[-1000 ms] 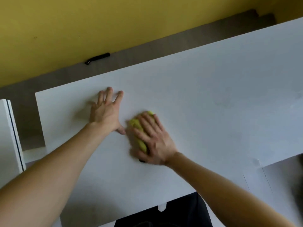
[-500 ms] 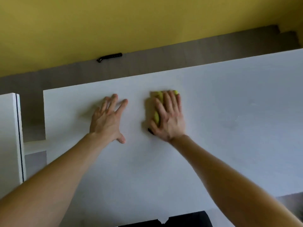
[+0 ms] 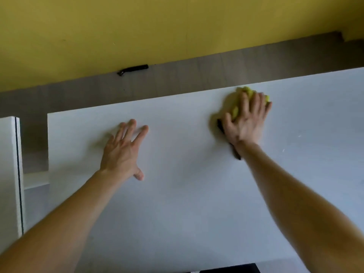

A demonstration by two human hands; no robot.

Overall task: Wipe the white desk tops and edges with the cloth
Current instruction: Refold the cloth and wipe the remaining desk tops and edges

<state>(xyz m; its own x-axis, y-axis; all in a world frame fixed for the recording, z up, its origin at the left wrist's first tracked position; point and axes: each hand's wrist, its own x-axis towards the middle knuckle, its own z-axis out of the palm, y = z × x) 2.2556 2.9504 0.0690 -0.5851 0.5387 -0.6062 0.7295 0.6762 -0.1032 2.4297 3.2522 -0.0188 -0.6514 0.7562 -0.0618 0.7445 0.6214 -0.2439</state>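
Note:
A wide white desk top [image 3: 187,203] fills most of the view. My right hand [image 3: 246,121] presses flat on a yellow-green cloth [image 3: 248,93] close to the desk's far edge, right of centre. Most of the cloth is hidden under the palm; a dark edge sticks out by the wrist. My left hand [image 3: 123,152] lies flat on the desk with fingers spread, holding nothing, left of centre.
A second white desk [image 3: 8,174] stands at the left, across a narrow gap. Beyond the far edge runs a grey-brown floor strip [image 3: 197,81] below a yellow wall [image 3: 157,26]. A small black object [image 3: 133,69] lies at the wall's foot.
My right hand has slid the cloth away from me and to the right, from beside my left hand up to the far edge. The left hand stayed planted.

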